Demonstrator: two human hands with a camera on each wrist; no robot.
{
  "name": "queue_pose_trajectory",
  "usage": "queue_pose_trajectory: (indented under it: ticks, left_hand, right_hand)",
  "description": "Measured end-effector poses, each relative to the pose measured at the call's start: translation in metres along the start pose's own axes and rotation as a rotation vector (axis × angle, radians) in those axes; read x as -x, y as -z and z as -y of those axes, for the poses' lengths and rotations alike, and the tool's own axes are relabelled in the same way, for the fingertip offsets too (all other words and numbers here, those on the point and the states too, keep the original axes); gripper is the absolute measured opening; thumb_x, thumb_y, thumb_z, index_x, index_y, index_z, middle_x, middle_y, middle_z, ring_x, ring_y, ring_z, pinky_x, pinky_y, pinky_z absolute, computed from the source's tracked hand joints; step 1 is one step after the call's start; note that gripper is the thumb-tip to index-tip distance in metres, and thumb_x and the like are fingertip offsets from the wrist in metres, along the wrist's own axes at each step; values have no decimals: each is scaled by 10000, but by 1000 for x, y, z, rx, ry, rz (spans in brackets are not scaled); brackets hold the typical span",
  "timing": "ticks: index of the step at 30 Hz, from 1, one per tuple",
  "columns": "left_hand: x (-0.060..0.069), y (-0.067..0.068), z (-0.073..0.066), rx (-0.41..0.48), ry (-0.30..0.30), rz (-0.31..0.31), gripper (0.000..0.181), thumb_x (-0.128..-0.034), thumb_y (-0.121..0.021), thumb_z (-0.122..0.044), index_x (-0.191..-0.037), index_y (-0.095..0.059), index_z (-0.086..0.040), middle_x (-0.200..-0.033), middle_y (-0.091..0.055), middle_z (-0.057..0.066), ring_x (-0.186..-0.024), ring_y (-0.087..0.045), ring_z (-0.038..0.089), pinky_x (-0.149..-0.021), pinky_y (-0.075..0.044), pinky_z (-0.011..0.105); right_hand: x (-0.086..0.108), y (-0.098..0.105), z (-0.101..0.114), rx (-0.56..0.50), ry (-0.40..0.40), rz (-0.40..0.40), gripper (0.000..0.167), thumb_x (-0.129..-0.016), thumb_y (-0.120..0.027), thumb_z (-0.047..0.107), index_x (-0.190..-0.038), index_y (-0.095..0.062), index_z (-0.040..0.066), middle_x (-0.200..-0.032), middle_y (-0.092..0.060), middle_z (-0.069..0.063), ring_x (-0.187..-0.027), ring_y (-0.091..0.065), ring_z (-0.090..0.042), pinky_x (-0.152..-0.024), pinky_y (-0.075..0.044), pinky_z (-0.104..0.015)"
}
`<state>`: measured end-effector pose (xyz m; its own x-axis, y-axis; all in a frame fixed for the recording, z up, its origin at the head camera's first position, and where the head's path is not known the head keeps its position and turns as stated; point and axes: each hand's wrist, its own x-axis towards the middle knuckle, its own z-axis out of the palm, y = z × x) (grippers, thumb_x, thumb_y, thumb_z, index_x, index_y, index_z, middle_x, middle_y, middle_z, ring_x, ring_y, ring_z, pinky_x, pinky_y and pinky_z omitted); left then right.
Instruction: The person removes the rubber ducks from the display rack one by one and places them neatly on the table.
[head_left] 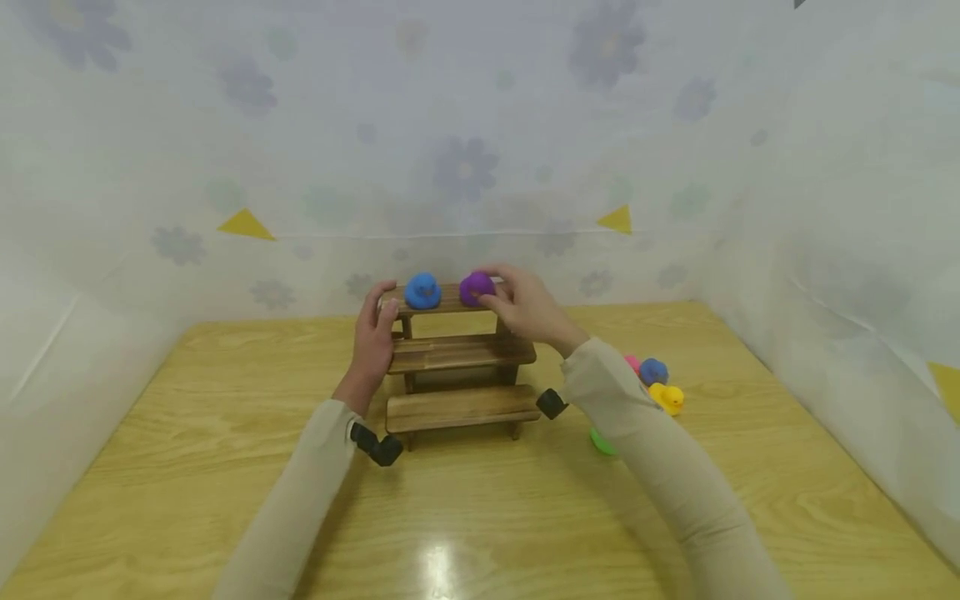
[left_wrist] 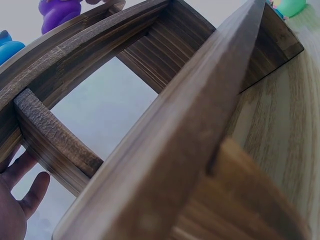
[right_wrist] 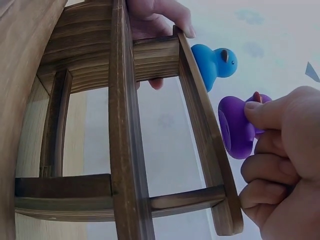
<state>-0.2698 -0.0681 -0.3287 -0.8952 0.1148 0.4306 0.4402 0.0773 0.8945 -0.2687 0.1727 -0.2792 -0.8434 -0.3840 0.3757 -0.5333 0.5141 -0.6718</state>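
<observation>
A three-tier wooden step shelf (head_left: 461, 354) stands on the table. My left hand (head_left: 372, 337) grips the left end of its top tier, fingers round the end board in the right wrist view. On that tier sits a blue rubber duck (head_left: 422, 292), just right of my left hand. Thumb and fingers of my right hand (head_left: 532, 308) pinch a purple rubber duck (head_left: 476, 287) at the right part of the same tier. In the right wrist view the purple duck (right_wrist: 236, 127) looks tilted at the board's edge; whether it bears on the wood I cannot tell.
Right of the shelf, partly behind my right sleeve, lie a yellow duck (head_left: 666, 398), a dark blue duck (head_left: 653, 372), a pink toy (head_left: 632, 363) and a green toy (head_left: 602, 442). Flower-patterned white sheeting (head_left: 465, 167) encloses the wooden table (head_left: 450, 517) at the back and sides.
</observation>
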Motion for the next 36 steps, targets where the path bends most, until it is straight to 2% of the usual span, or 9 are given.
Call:
queue_pose_trajectory:
  ticks: [10, 14, 20, 24, 28, 34, 36]
  left_hand:
    - [-1, 0, 0, -10, -2, 1, 431, -1032, -359, -166, -1417, -384, 27, -1538, -285, 207, -1451, -206, 313, -1171, -185, 464]
    - [-1, -1, -1, 1, 4, -1, 433, -1031, -364, -169, -1418, -385, 24, -1541, -278, 207, -1417, -267, 343, -1154, -216, 485]
    - [-1, -2, 0, 22, 18, 10, 437, -1032, -361, -172, -1426, -374, 16, -1550, -258, 204, -1344, -351, 385, -1098, -277, 524]
    - [-1, -1, 0, 30, 26, 10, 437, -1033, -361, -178, -1428, -372, 8, -1555, -246, 199, -1300, -382, 400, -1082, -284, 537]
    - [-1, -1, 0, 30, 31, 12, 437, -1034, -361, -181, -1429, -370, 5, -1562, -234, 192, -1273, -398, 412, -1043, -313, 549]
    - [0, 0, 1, 31, 43, 20, 440, -1035, -353, -188, -1439, -363, -15, -1575, -211, 168, -1250, -412, 407, -920, -372, 461]
    - [0, -1, 2, 31, 45, 20, 441, -1034, -351, -190, -1440, -361, -16, -1577, -212, 159, -1251, -414, 400, -929, -370, 449]
  right_hand:
    - [14, 4, 2, 62, 78, -11, 336, -919, -602, 14, -1253, -567, -3, -590, -491, -28, -455, -385, -84, -438, -352, -228]
    - [22, 7, 3, 71, 110, -16, 336, -918, -608, 13, -1251, -570, -1, -582, -463, -6, -449, -369, -68, -442, -347, -225]
    - [33, 9, 4, 103, 91, -36, 359, -900, -631, 15, -1254, -576, -1, -621, -457, 0, -492, -375, -77, -467, -346, -220]
    - [38, 10, 5, 115, 97, -23, 343, -913, -615, 20, -1254, -582, -4, -631, -463, -4, -505, -380, -83, -483, -348, -220]
    - [43, 11, 2, 84, 101, 1, 335, -928, -597, 20, -1262, -576, 14, -618, -468, 1, -482, -375, -79, -467, -350, -222]
    - [54, 12, 0, 19, 69, 41, 317, -944, -579, 29, -1260, -558, 20, -556, -418, 30, -448, -340, -63, -440, -324, -225]
    - [58, 13, 0, 16, 68, 44, 316, -944, -581, 34, -1259, -556, 17, -553, -412, 36, -448, -336, -60, -441, -323, -228]
